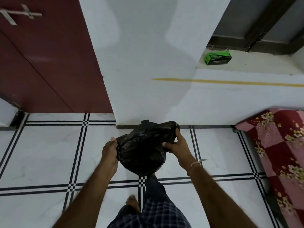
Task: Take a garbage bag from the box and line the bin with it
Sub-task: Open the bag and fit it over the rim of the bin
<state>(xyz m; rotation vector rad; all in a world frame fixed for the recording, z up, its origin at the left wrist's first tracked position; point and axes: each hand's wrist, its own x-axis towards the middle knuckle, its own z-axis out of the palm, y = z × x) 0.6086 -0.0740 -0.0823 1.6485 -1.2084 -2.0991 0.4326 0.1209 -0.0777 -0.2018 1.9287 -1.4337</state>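
Two hands grip a black garbage bag [141, 148] over the tiled floor [49, 153], the left hand [109, 153] and right hand [178, 145] each closed on an edge, hiding most of the bin [145, 122] beneath, while the green box [217, 58] sits on a white ledge [246, 67] beyond.

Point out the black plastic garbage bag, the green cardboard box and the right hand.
black plastic garbage bag [143, 148]: head view, middle of crumpled plastic.
green cardboard box [217, 58]: head view, front face, on the ledge.
right hand [178, 146]: head view, back of hand.
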